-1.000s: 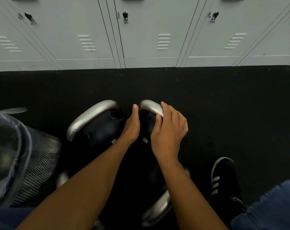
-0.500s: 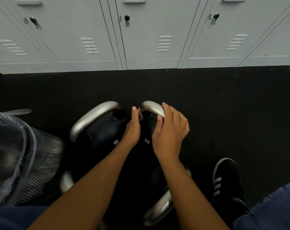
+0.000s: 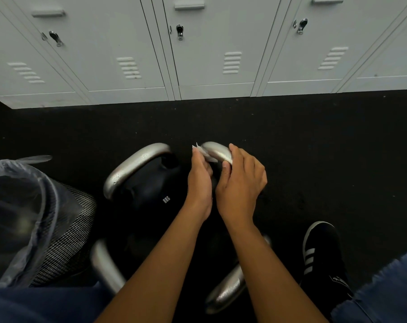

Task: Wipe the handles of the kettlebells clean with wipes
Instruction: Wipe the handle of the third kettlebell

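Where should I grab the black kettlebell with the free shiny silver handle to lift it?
Probably by the top of its curved silver handle, reaching down from above. The black kettlebell stands upright, so the handle arches over it with an open gap beneath for fingers. The round body offers no hold.

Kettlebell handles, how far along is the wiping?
Nothing shows as finished. In hand: the left hand holds a white wipe against the far right kettlebell handle while the right hand steadies it. Apparently left: the far left handle and the two near handles.
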{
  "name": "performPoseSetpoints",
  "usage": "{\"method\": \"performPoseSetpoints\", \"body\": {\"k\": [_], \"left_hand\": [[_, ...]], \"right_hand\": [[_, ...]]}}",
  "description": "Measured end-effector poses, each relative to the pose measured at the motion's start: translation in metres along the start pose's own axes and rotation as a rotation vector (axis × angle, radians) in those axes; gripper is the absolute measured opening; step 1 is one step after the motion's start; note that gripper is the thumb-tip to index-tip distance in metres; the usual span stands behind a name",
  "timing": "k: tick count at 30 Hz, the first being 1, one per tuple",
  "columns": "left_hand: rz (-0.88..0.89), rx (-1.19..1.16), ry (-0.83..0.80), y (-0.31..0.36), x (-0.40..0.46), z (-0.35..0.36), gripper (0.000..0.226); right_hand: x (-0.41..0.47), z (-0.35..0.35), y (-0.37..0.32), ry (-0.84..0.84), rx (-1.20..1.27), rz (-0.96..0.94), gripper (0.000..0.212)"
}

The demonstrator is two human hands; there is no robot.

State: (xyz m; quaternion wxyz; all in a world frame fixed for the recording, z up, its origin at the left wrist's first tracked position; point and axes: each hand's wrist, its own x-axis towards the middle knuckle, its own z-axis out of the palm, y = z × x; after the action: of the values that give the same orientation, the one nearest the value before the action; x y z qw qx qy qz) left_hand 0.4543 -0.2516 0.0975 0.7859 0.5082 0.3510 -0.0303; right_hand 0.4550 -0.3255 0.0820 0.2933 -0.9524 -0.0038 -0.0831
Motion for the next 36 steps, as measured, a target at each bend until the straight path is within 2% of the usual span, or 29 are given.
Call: {"method": "performPoseSetpoints", "body": {"k": [5,8,12,16,20,26,32,36], "left_hand": [[0.032,-0.021,0.011,0.001,-0.019,0.009,0.036],[-0.010,-0.124,0.003,0.008,-0.029,0.011,0.041],[-0.149,-0.378,-0.050,0.026,-0.030,0.004,0.065],[-0.279,-0.736,-0.051,0.027,-0.008,-0.009,0.069],[-0.358,-0.923,-0.091,0.025,0.008,-0.010,0.071],[-0.348,-1.012,-0.075,0.021,0.002,-0.013,0.068],[-0.406,-0.934,-0.087,0.022,0.013,-0.013,0.071],[-0.382,-0.932,-0.128,0.019,0.009,-0.017,0.071]], "right_hand": [[0.001,-0.001,0.000,-0.023,0.005,0.012,0.045],[0.001,-0.003,-0.001,-0.029,0.023,0.018,0.047],[0.000,-0.002,-0.001,-0.007,0.043,0.011,0.046],[0.000,-0.001,0.001,0.004,0.053,0.005,0.046],[-0.001,-0.001,0.001,-0.009,0.057,0.006,0.045],[0.000,0.000,0.002,0.004,0.058,0.005,0.044],[0.000,-0.004,0.001,-0.025,0.067,0.008,0.046],[0.000,-0.008,0.000,-0.048,0.095,0.007,0.048]]}}
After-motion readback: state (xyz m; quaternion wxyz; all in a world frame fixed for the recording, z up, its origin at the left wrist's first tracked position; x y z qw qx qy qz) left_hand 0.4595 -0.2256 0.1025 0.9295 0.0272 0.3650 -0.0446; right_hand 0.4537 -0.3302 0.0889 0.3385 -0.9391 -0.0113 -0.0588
